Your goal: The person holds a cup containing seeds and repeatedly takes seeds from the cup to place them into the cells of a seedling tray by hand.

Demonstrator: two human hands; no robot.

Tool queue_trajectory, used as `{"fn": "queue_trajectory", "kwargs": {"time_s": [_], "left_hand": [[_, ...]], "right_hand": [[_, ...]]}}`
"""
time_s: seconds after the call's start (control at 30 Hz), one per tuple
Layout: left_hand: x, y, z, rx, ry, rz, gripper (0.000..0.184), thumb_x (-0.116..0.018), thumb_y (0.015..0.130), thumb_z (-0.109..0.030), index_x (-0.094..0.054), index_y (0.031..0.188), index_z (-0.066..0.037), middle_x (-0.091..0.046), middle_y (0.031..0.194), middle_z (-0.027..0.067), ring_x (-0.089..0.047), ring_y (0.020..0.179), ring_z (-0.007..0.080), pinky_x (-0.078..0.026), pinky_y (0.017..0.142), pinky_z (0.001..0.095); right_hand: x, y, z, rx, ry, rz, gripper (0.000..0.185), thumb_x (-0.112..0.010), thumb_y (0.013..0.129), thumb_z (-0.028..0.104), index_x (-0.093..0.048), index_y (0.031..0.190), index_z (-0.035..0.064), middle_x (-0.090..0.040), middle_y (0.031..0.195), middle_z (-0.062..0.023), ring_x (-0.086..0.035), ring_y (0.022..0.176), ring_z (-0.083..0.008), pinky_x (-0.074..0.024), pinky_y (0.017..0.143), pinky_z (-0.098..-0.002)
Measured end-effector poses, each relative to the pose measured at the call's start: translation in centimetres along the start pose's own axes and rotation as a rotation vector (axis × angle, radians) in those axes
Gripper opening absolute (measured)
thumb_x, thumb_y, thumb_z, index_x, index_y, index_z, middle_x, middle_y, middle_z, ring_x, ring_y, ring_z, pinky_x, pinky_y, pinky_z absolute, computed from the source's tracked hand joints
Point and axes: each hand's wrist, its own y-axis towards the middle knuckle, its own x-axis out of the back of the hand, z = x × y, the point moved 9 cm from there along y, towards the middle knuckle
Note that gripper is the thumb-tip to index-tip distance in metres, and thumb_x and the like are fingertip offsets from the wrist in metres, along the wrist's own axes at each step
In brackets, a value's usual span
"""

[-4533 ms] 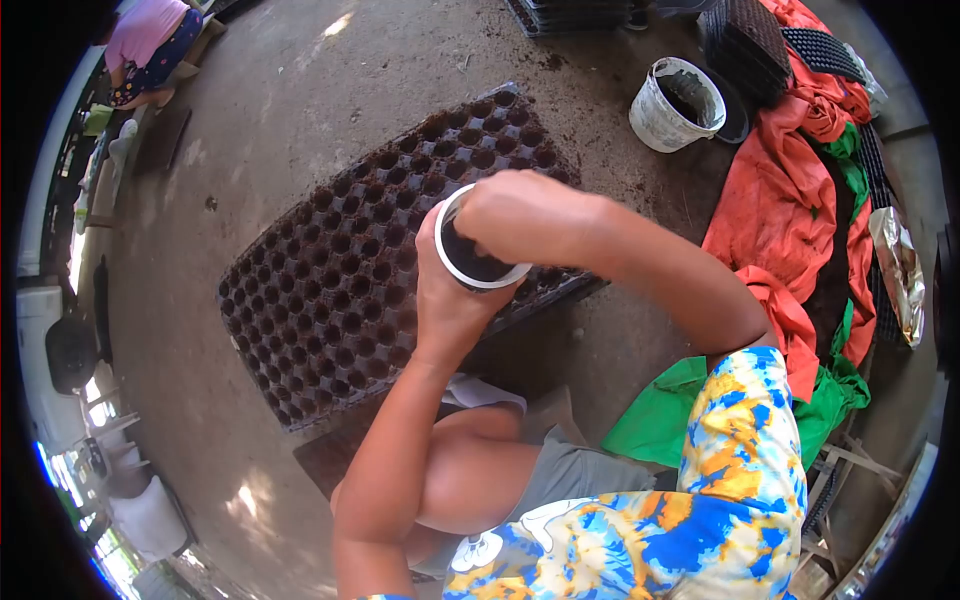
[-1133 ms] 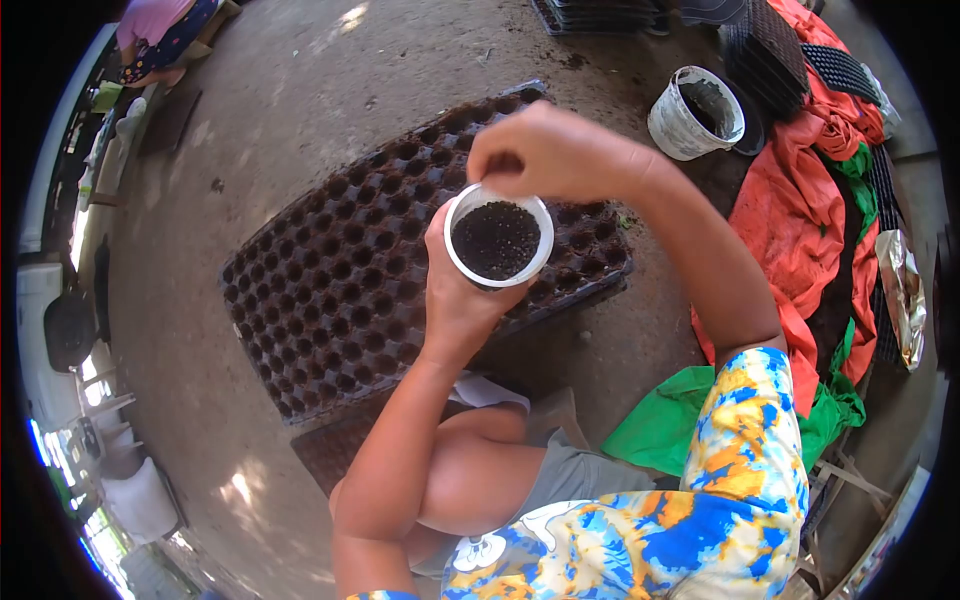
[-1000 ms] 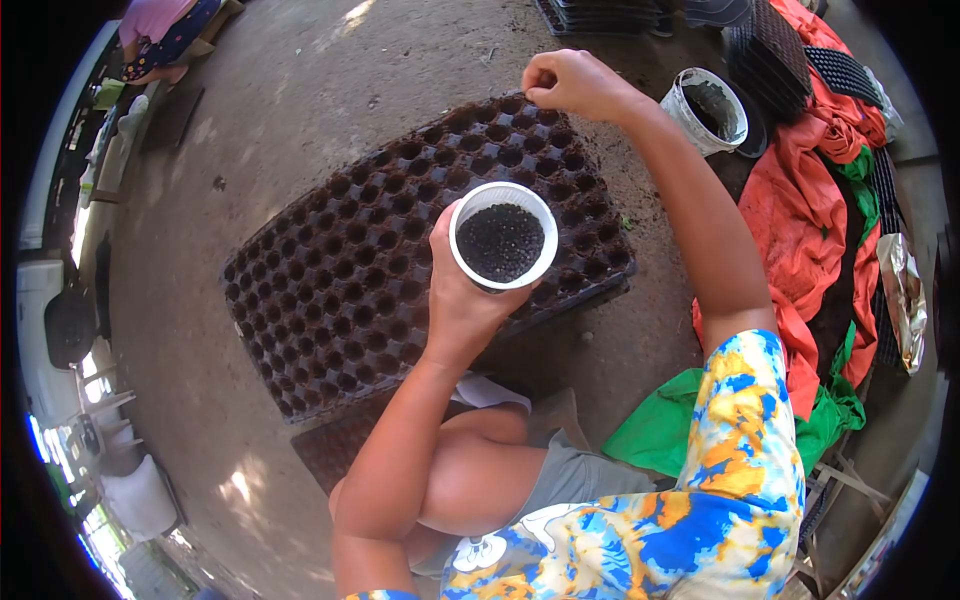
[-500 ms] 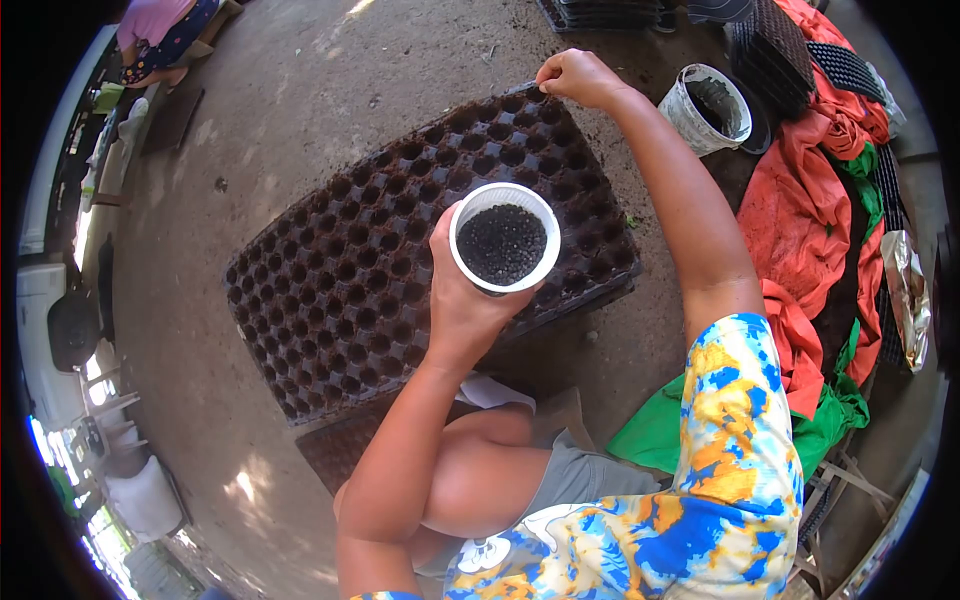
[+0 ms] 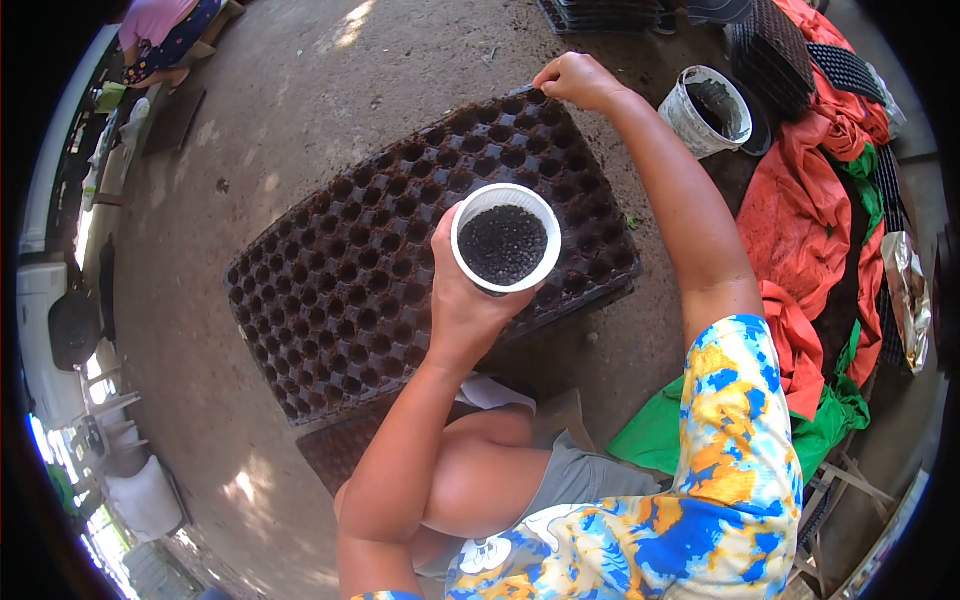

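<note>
My left hand (image 5: 468, 300) is wrapped round a white plastic cup (image 5: 552, 262), held over the tray. Small dark grains (image 5: 503, 245), which look like seeds, fill part of the cup. Below it lies a wide dark seedling tray (image 5: 370, 240) with rows of round cells that look lined with brown soil. Out at the tray's far right corner, my right hand (image 5: 575, 80) has its thumb and fingers pinched together just above the edge cells. Whatever is between those fingertips is too small to make out.
A soil-smeared white bucket (image 5: 705, 110) stands right of my right forearm. Beyond it are stacked black trays (image 5: 770, 50) and a crumpled red sheet (image 5: 800, 230). A green sheet (image 5: 650, 430) lies near my right side. Another person (image 5: 165, 40) is at the far left.
My right hand has shifted very slightly at the tray's far corner, still pinched. The cup in my left hand stays almost in place.
</note>
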Motion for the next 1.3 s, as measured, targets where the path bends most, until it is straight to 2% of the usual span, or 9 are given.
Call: {"fn": "queue_trajectory", "kwargs": {"time_s": [0.47,0.77,0.87,0.9,0.93,0.97,1.03,1.1,1.3], "left_hand": [[0.1,0.0,-0.3,-0.019,0.029,-0.008,0.098,-0.087,0.061,-0.006,-0.028,0.140,-0.003,-0.049,0.130,0.0121,-0.050,0.122,0.0227,-0.038,0.106,0.0356],[0.0,0.0,-0.7,-0.017,0.058,-0.006,0.098,-0.087,0.061,-0.008,-0.029,0.139,-0.003,-0.050,0.129,0.0117,-0.051,0.121,0.0220,-0.039,0.105,0.0350],[-0.2,0.0,-0.4,-0.015,0.056,0.001,0.098,-0.088,0.061,-0.009,-0.029,0.139,-0.003,-0.051,0.129,0.0118,-0.051,0.120,0.0221,-0.040,0.104,0.0352],[-0.3,0.0,0.0,-0.015,0.043,0.005,0.098,-0.088,0.061,-0.009,-0.029,0.139,-0.003,-0.051,0.129,0.0119,-0.052,0.120,0.0222,-0.040,0.104,0.0353],[-0.4,0.0,0.3,-0.013,0.032,0.008,0.098,-0.088,0.061,-0.009,-0.029,0.139,-0.004,-0.051,0.129,0.0119,-0.052,0.120,0.0224,-0.041,0.103,0.0355],[-0.4,0.1,0.1,-0.026,0.062,0.002,0.098,-0.088,0.060,-0.011,-0.030,0.139,-0.004,-0.052,0.128,0.0132,-0.053,0.119,0.0245,-0.042,0.102,0.0366],[-0.8,0.1,-0.6,-0.051,0.119,-0.005,0.098,-0.089,0.059,-0.013,-0.032,0.139,-0.005,-0.054,0.126,0.0159,-0.055,0.116,0.0288,-0.044,0.099,0.0390],[-1.1,-0.1,-0.9,-0.037,0.182,-0.003,0.103,-0.090,0.057,-0.015,-0.030,0.140,-0.006,-0.054,0.127,0.0170,-0.053,0.118,0.0313,-0.043,0.100,0.0413],[-0.9,0.0,-0.4,-0.022,0.092,-0.020,0.102,-0.089,0.060,-0.014,-0.028,0.140,-0.005,-0.054,0.127,0.0157,-0.055,0.117,0.0272,-0.044,0.099,0.0377]], "right_hand": [[-0.3,0.2,-0.7,-0.017,0.090,-0.002,0.019,-0.067,0.080,0.012,-0.075,0.097,0.0083,-0.072,0.080,-0.0082,-0.069,0.073,-0.0150,-0.0538,0.069,-0.0299],[0.7,-2.8,1.1,-0.026,0.084,0.141,0.019,-0.071,0.078,0.014,-0.075,0.095,0.0071,-0.071,0.076,-0.0074,-0.066,0.065,-0.0136,-0.0529,0.065,-0.0298],[4.0,-6.3,6.4,0.137,0.104,0.036,0.017,-0.070,0.079,0.014,-0.075,0.093,0.0064,-0.071,0.076,-0.0068,-0.066,0.065,-0.0141,-0.0531,0.066,-0.0301],[3.7,-8.5,8.8,0.172,0.192,0.128,0.017,-0.069,0.079,0.015,-0.075,0.091,0.0063,-0.071,0.075,-0.0066,-0.065,0.065,-0.0146,-0.0534,0.067,-0.0301],[2.9,-10.9,12.2,0.389,0.170,0.202,0.017,-0.069,0.080,0.014,-0.073,0.092,0.0024,-0.071,0.079,-0.0099,-0.067,0.068,-0.0164,-0.0534,0.069,-0.0300],[0.0,-12.4,13.2,0.337,0.146,0.378,0.017,-0.068,0.078,0.013,-0.073,0.091,0.0034,-0.071,0.083,-0.0128,-0.069,0.074,-0.0233,-0.0541,0.072,-0.0321],[-3.7,-16.0,16.3,0.427,-0.260,0.488,0.017,-0.067,0.075,0.011,-0.073,0.090,0.0061,-0.070,0.082,-0.0149,-0.069,0.081,-0.0300,-0.0550,0.074,-0.0369],[-7.1,-16.8,16.6,0.618,-0.143,0.244,0.010,-0.073,0.065,0.008,-0.071,0.074,0.0050,-0.069,0.080,-0.0163,-0.069,0.078,-0.0303,-0.0548,0.069,-0.0384],[-3.2,-16.6,17.6,0.629,-0.028,0.229,0.009,-0.069,0.071,0.008,-0.070,0.080,0.0042,-0.070,0.081,-0.0135,-0.068,0.076,-0.0276,-0.0539,0.070,-0.0365]]}}
